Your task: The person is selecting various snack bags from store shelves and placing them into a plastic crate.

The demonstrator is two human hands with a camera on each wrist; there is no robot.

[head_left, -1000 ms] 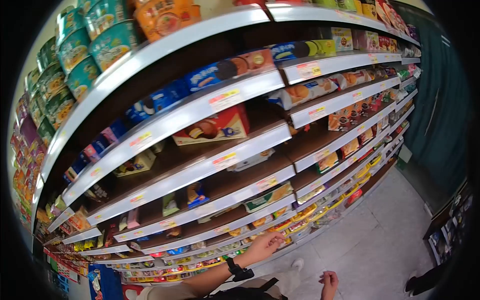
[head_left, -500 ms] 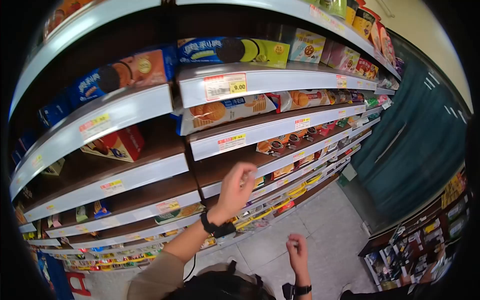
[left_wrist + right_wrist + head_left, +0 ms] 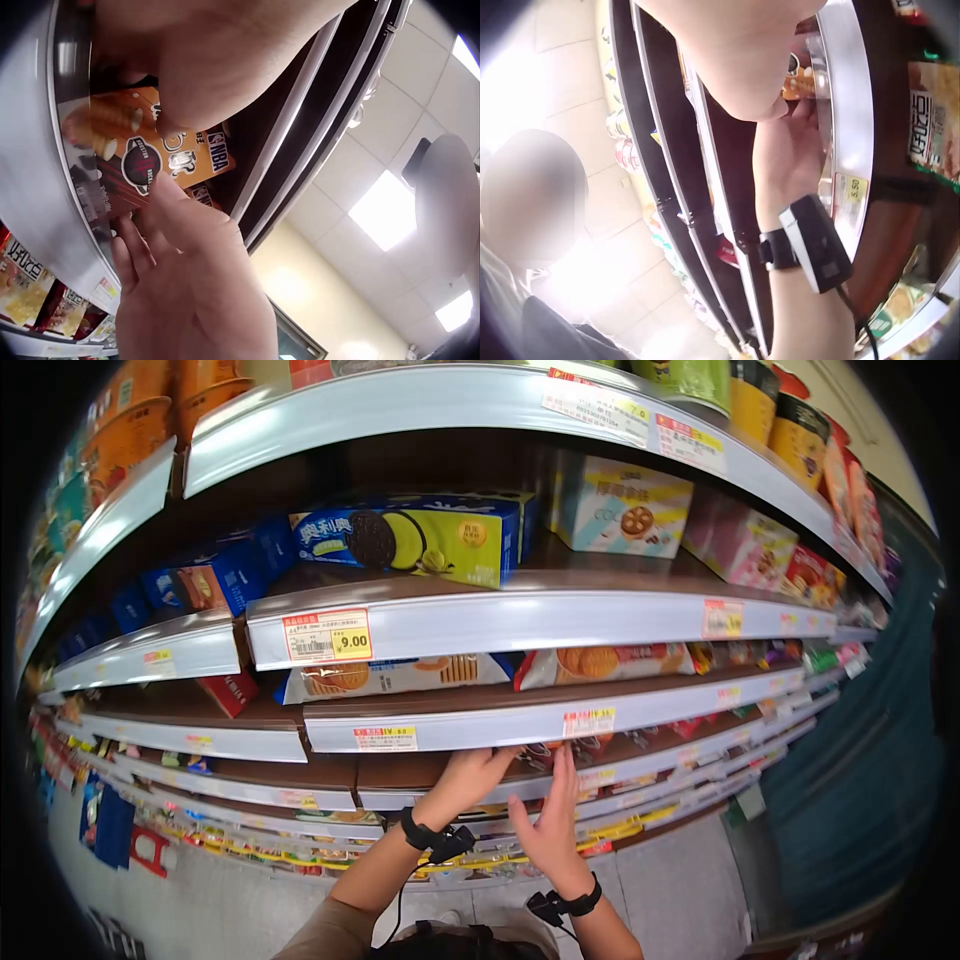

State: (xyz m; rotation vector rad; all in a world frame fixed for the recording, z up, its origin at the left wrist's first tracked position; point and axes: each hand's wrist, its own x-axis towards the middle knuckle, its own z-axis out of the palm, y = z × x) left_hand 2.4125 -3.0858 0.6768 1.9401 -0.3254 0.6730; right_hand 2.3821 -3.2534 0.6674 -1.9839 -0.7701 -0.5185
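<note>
Both hands reach into a shelf below the biscuit packs. In the head view my left hand [image 3: 462,788] is at the shelf's front, its fingertips hidden under the ledge above. My right hand [image 3: 550,832] is beside it, fingers fairly straight and raised, thumb spread. An orange and dark NBA pack [image 3: 180,159] lies between the hands in the left wrist view; my left hand [image 3: 217,67] overlaps its upper edge and my right hand [image 3: 199,289] has a fingertip at its printed face. Orange packaging [image 3: 799,84] shows near the left fingers in the right wrist view.
Above the hands, a shelf ledge [image 3: 450,728] holds long biscuit packs [image 3: 400,676]. Higher up stand a blue and green cookie box [image 3: 420,545] and a white box [image 3: 625,510]. A dark green curtain [image 3: 850,780] hangs at right; a red stool [image 3: 150,852] is lower left.
The view has moved closer to the right-hand shelf section. My left hand has reached in under the ledge, and my right hand has come up from below to beside it.
</note>
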